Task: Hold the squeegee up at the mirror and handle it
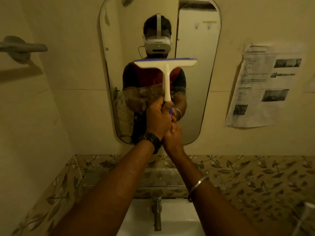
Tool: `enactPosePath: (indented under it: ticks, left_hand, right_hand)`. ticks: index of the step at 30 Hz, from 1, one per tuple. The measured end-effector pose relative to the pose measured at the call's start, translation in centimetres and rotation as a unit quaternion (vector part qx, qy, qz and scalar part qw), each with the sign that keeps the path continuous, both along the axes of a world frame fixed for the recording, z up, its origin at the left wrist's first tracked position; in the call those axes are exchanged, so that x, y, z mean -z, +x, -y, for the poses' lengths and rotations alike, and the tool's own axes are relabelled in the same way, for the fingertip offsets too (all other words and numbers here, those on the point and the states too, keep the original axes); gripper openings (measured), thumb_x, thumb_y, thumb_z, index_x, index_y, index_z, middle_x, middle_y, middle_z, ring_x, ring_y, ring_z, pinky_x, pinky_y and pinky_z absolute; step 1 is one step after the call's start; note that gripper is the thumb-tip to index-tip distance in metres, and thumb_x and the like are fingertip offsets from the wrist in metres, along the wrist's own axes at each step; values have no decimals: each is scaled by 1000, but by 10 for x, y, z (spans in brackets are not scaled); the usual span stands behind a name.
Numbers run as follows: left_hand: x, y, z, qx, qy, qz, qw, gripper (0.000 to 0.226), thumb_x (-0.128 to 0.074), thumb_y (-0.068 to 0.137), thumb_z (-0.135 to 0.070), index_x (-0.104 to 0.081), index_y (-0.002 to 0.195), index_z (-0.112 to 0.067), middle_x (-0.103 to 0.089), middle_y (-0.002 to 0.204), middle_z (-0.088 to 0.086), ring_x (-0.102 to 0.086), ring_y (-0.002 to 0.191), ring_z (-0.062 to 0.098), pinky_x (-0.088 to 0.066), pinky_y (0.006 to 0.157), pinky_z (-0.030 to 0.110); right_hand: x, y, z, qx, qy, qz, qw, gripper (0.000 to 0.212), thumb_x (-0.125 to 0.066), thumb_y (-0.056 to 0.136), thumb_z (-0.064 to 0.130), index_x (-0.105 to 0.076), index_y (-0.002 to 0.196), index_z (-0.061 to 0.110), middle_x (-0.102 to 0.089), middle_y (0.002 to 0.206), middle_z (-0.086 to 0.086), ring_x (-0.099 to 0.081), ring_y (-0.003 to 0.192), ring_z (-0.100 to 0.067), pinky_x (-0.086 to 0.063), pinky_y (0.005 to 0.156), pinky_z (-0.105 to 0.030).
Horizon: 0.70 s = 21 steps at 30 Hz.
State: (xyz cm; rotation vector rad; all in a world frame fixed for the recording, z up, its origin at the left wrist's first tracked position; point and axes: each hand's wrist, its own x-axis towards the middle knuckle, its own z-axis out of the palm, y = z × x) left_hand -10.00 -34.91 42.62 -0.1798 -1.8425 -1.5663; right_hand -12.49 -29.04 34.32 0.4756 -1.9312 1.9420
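Note:
A white squeegee with a blue blade edge and a blue handle end stands upright in front of the wall mirror. Its blade is level, about mid-height of the glass. My left hand, with a dark watch on the wrist, grips the lower end of the handle. My right hand, with a metal bangle on the forearm, sits just below and against the left hand, fingers curled at the handle's bottom. White soapy smears cover the lower left of the mirror.
A white sink with a metal tap lies below my arms. A leaf-patterned tile band runs along the wall. A printed paper sheet hangs right of the mirror. A grey towel bar juts out at left.

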Motion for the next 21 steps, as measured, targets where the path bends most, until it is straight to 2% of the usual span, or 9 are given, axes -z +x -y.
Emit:
enactPosePath:
  ticks: [2,6,9,13,15,18,19,21]
  left_hand:
    - [27,1,-2,5,-16,25,1000,19,-56,105,-23,-66,97,-9,-70,78,14,-69,62,21,-63,63,33]
    - [73,9,-7,19,-6,82,996,17,-56,105,-17,-65,95,-7,-69,78,18,-64,60,20,-60,62,27]
    - [82,17,-11,24,-12,85,996,16,-54,106,-16,-65,95,-11,-69,78,14,-67,64,27,-61,65,30]
    - [48,26,-16,58,-14,26,998,19,-53,107,-19,-64,99,-7,-71,80,15,-70,69,31,-64,68,41]
    - [17,26,-22,62,-15,-12,998,21,-53,106,-24,-64,102,-6,-71,83,16,-70,70,29,-64,68,43]
    - [-35,18,-29,50,8,-64,997,21,-53,107,-24,-66,108,-7,-71,86,13,-71,71,22,-64,68,40]
    - [-52,14,-31,42,14,-81,996,21,-53,107,-23,-66,109,-6,-71,85,12,-70,70,18,-63,66,36]
    - [-81,9,-32,23,37,-100,994,22,-53,107,-20,-66,108,-2,-71,84,10,-69,66,11,-60,61,27]
  right_hand:
    - [28,3,-1,8,10,12,1000,30,-52,103,25,-66,80,10,-66,77,-24,-63,67,-44,-52,56,-51]
    - [76,14,-6,16,10,47,999,35,-53,96,24,-61,72,-1,-61,61,-16,-54,54,-19,-42,52,-36]
    - [86,22,-10,-1,-1,43,999,34,-51,95,20,-57,67,0,-57,58,-3,-50,52,-14,-39,51,-30]
    - [48,29,-23,6,-4,-4,1000,33,-47,99,15,-57,68,20,-58,62,5,-52,55,-6,-41,53,-23]
    - [17,21,-32,8,2,-31,999,33,-47,102,14,-59,71,21,-61,64,-1,-57,56,-15,-47,53,-30]
    - [-37,-1,-41,15,21,-88,996,33,-47,107,17,-61,77,12,-65,73,-15,-62,62,-36,-55,56,-53]
    - [-56,-5,-43,14,30,-106,994,34,-46,107,17,-61,78,11,-65,74,-14,-61,63,-37,-54,57,-55]
    - [-93,-4,-46,20,44,-147,988,39,-46,107,13,-58,70,19,-63,66,2,-58,56,-25,-52,52,-46]
